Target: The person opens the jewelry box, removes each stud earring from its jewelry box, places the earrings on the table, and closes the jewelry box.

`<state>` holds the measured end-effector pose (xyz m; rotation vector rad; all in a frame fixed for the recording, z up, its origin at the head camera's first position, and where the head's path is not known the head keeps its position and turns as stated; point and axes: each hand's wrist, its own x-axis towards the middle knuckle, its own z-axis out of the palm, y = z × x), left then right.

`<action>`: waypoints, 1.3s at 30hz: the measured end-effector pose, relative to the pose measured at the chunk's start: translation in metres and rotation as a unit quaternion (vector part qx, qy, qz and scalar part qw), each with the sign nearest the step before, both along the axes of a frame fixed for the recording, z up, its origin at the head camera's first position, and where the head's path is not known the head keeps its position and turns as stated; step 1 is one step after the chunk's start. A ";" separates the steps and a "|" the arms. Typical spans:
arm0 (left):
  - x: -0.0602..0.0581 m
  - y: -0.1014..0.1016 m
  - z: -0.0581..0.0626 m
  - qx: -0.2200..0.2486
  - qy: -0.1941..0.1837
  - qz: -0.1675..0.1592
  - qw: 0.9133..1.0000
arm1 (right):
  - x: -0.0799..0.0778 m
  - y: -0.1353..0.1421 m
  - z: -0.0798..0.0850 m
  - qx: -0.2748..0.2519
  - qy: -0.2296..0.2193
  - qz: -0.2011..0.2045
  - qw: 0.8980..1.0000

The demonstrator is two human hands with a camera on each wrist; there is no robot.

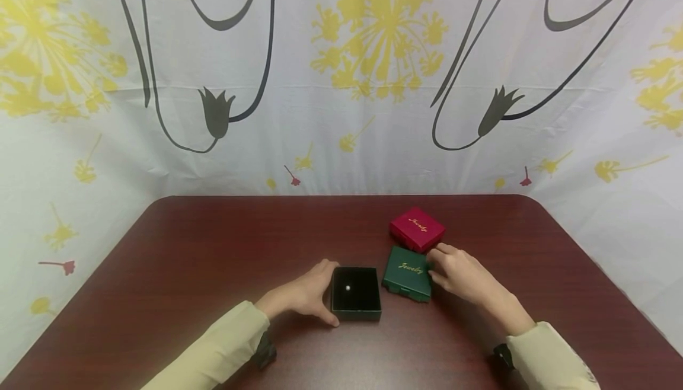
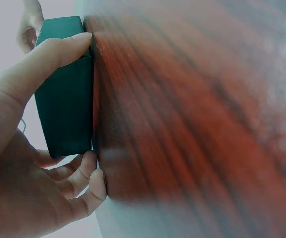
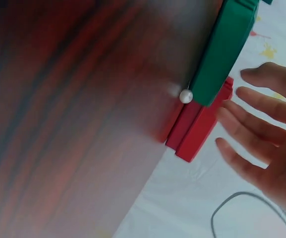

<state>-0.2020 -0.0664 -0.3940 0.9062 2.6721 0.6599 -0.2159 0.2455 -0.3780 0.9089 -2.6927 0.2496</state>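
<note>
A square dark green box (image 1: 356, 315) lies open side up, its black lining showing and a small white pearl (image 1: 348, 288) inside. My left hand (image 1: 308, 292) grips it from the left, thumb on the near side and fingers around the far side, as the left wrist view also shows. To its right is a closed green jewelry box (image 1: 407, 274) with gold lettering. My right hand (image 1: 463, 274) is at that box's right edge, with fingers spread and slightly bent in the right wrist view. There, another white pearl (image 3: 186, 96) sits on the table beside the green box's corner; the head view hides it.
A closed red jewelry box (image 1: 418, 230) lies just behind the green one. Everything stands on a dark red-brown wooden table (image 1: 240, 236). Behind it hangs a white curtain (image 1: 299, 70) printed with yellow and grey flowers.
</note>
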 end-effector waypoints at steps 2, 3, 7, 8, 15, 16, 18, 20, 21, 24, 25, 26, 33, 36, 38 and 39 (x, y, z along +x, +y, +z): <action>0.000 0.000 0.000 0.000 -0.001 -0.001 1.000 | 0.001 -0.005 0.001 -0.007 0.010 0.006 1.000; 0.000 0.000 0.000 0.000 -0.001 -0.001 1.000 | 0.001 -0.008 0.001 -0.009 0.015 0.009 1.000; 0.000 0.000 0.000 -0.001 -0.005 -0.003 1.000 | 0.002 -0.019 0.003 -0.007 0.036 0.023 0.999; 0.000 0.000 0.000 -0.002 -0.005 -0.003 1.000 | 0.003 -0.021 0.003 -0.008 0.041 0.028 0.999; 0.000 0.000 0.000 -0.005 -0.007 -0.002 1.000 | 0.006 -0.042 0.004 -0.023 0.051 0.076 0.996; 0.000 0.000 0.000 -0.005 -0.009 -0.002 1.000 | 0.006 -0.045 0.004 -0.024 0.048 0.082 0.995; 0.000 0.000 0.000 -0.004 -0.011 -0.002 1.000 | 0.007 -0.050 0.003 -0.025 0.041 0.092 0.995; 0.000 0.000 0.001 -0.002 -0.013 -0.002 1.000 | 0.008 -0.056 0.003 -0.024 0.036 0.101 0.994; 0.000 0.000 0.001 -0.002 -0.014 -0.001 1.000 | 0.008 -0.058 0.002 -0.022 0.036 0.106 0.994; 0.000 0.000 0.001 -0.002 -0.014 -0.002 1.000 | 0.009 -0.065 0.001 -0.021 0.043 0.124 0.991; 0.000 0.000 0.001 -0.002 -0.015 -0.001 1.000 | 0.010 -0.068 0.001 -0.021 0.048 0.130 0.990; -0.001 0.000 0.000 -0.002 -0.015 -0.001 1.000 | 0.010 -0.070 0.001 -0.022 0.053 0.137 0.989; -0.002 -0.001 -0.002 0.003 -0.006 -0.006 1.000 | 0.013 -0.086 0.000 -0.012 0.060 0.164 0.985; -0.003 -0.001 -0.002 0.009 -0.001 -0.010 1.000 | 0.015 -0.091 0.001 0.000 0.052 0.164 0.985; -0.003 -0.001 -0.002 0.012 -0.001 -0.012 1.000 | 0.015 -0.095 0.001 0.007 0.047 0.165 0.985; -0.003 -0.001 -0.002 0.013 -0.002 -0.013 1.000 | 0.015 -0.096 0.001 0.009 0.044 0.166 0.985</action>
